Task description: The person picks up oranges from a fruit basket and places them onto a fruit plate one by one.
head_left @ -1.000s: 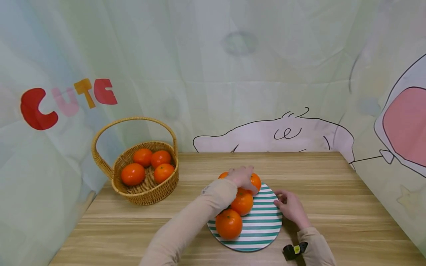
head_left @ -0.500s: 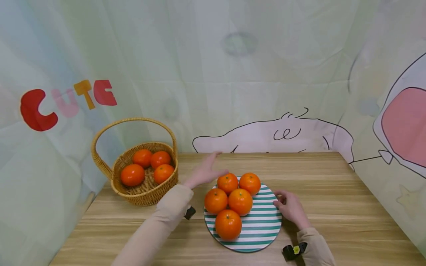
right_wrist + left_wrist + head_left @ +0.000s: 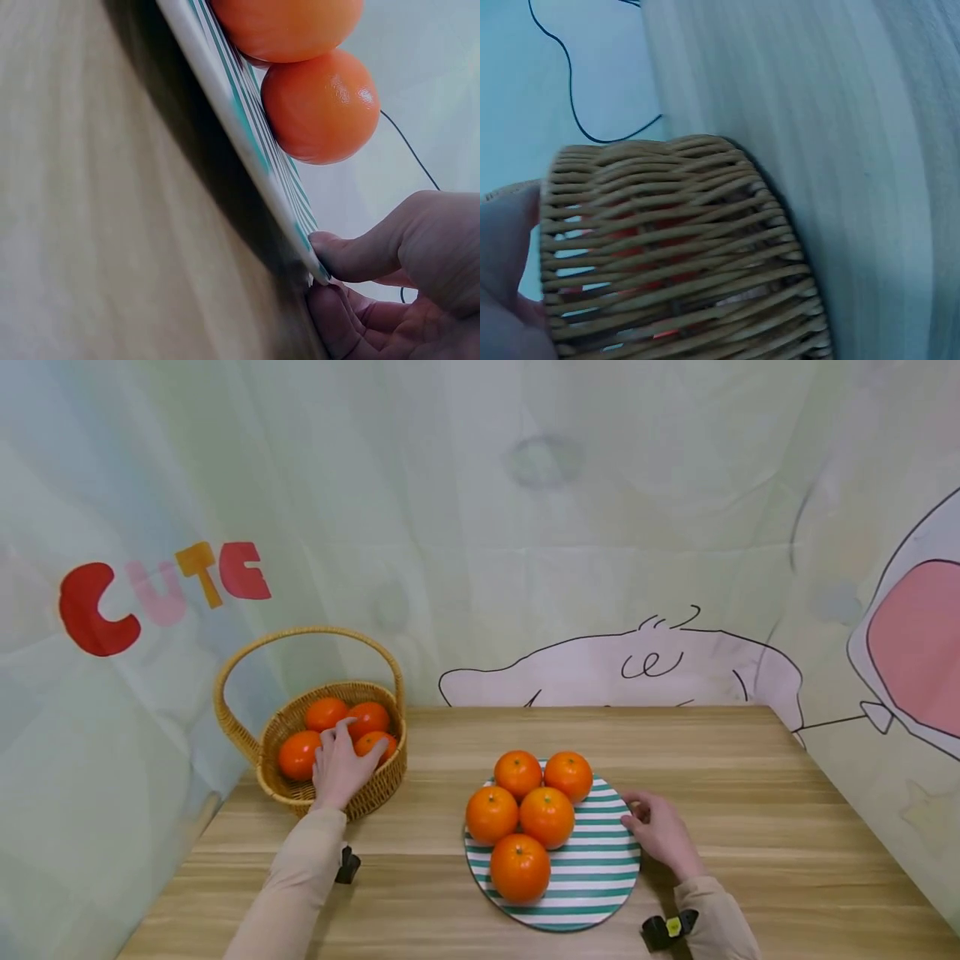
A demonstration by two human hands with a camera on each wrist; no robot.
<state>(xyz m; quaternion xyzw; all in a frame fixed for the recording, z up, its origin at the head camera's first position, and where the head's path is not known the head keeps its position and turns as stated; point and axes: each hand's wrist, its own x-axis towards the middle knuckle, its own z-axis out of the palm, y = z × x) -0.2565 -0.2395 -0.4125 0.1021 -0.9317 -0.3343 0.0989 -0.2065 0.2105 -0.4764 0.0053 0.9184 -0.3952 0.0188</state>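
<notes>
My left hand (image 3: 345, 766) reaches over the near rim of a wicker basket (image 3: 382, 793), its fingers spread and bent among the oranges. The thumb lies across the front-right orange (image 3: 367, 744); a firm hold on it cannot be made out. In the left wrist view, the basket's weave (image 3: 682, 247) hides most of the fruit, and part of the hand (image 3: 506, 277) shows at the left edge. My right hand (image 3: 663, 835) pinches the right rim of a round green-and-white striped plate (image 3: 592, 868) between thumb and fingers (image 3: 360, 255). Several oranges (image 3: 547, 817) sit on the plate's left half.
More oranges (image 3: 300, 755) lie in the basket, whose tall handle (image 3: 311, 632) arches above it. Basket and plate stand apart on a wooden table (image 3: 435, 877). A printed curtain (image 3: 480, 527) hangs behind the table.
My left hand has left the oranges at the plate's far side and moved left into the basket. My right hand has stayed at the plate's rim.
</notes>
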